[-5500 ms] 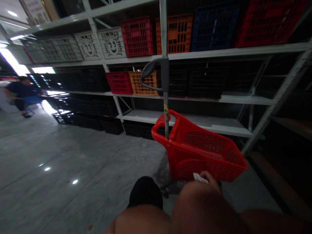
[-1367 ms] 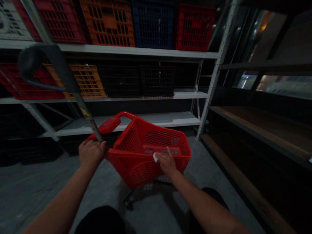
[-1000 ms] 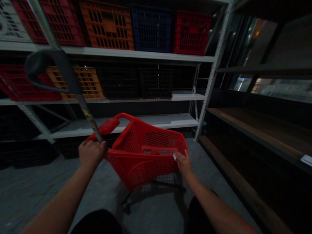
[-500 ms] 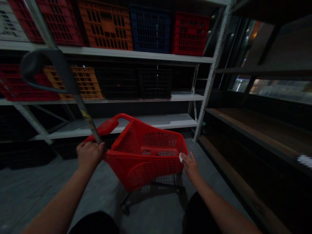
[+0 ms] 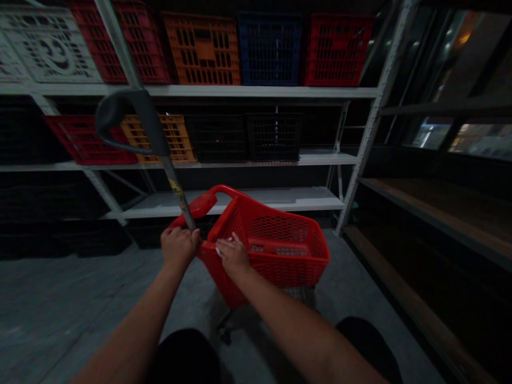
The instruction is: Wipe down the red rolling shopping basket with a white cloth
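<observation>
A small red plastic shopping cart [image 5: 288,264] stands in front of me, its basket pointing to the right. My left hand [image 5: 180,248] is closed around the near end of the cart's red handle, where a grey pole [image 5: 176,186] with a dark loop grip [image 5: 132,120] rises. Whether its fingers also take in the pole's base, I cannot tell. On the near rim of the basket, close to the handle, lies my right hand [image 5: 236,256]. A white wipe [image 5: 218,250] shows under its fingers, pressed on the rim and mostly hidden.
Behind the cart is a white metal rack [image 5: 260,92] bearing plastic crates, among them an orange crate [image 5: 202,50], a blue crate [image 5: 270,50] and a white crate [image 5: 52,48]. A dark shelf unit [image 5: 424,213] runs along the right. Grey floor [image 5: 80,304] lies at the left.
My right hand has slid the wipe leftward along the near rim, from the basket's far right corner to near the handle. The view has turned left; my left hand keeps its hold.
</observation>
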A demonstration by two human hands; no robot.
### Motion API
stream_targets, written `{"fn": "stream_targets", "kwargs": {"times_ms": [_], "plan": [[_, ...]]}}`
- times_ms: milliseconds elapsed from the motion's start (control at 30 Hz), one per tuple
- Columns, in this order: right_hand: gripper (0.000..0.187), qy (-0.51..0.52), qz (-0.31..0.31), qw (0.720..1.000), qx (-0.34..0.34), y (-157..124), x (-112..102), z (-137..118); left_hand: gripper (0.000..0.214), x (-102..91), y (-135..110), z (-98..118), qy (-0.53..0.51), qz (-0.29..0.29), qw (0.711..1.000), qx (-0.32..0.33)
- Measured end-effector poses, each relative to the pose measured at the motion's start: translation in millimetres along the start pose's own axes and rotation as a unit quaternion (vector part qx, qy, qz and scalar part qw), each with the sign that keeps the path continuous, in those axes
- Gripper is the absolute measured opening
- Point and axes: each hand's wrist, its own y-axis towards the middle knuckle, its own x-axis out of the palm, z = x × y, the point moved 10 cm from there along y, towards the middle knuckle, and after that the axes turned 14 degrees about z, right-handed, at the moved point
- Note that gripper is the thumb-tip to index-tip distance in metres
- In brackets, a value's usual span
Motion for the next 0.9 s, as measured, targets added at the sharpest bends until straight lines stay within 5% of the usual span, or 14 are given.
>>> {"fn": "stream_targets", "kwargs": {"times_ms": [133, 333, 500, 600, 700, 800, 900], "plan": [[0.033, -0.037, 0.021, 0.999, -0.001, -32, -35, 30, 0.045, 5.2, -1, -2, -0.012, -0.005, 1.0, 0.001], [0.036, -0.144, 0.027, 0.986, 0.075, -98, -132, 116, 0.047, 23.3, 0, -11, -0.033, -0.028, 0.999, -0.006], [0.027, -0.129, 0.031, 0.982, 0.132, -121, -192, 167, 0.045, 37.4, 7, -18, -0.068, -0.061, 0.996, -0.01], [0.024, -0.11, 0.042, 0.979, 0.165, -127, -208, 183, 0.043, 23.7, 8, -34, -0.078, -0.019, 0.991, -0.107], [0.022, -0.133, 0.071, 0.968, 0.202, -129, -214, 189, 0.055, -10.0, -5, -40, -0.083, 0.084, 0.967, -0.225], [0.023, -0.138, 0.089, 0.96, 0.225, -120, -195, 179, 0.049, -32.8, -17, 13, -0.148, 0.135, 0.964, -0.174], [0.024, -0.115, 0.071, 0.967, 0.215, -95, -151, 151, 0.03, -20.1, -26, 105, -0.255, 0.04, 0.965, -0.057]]}}
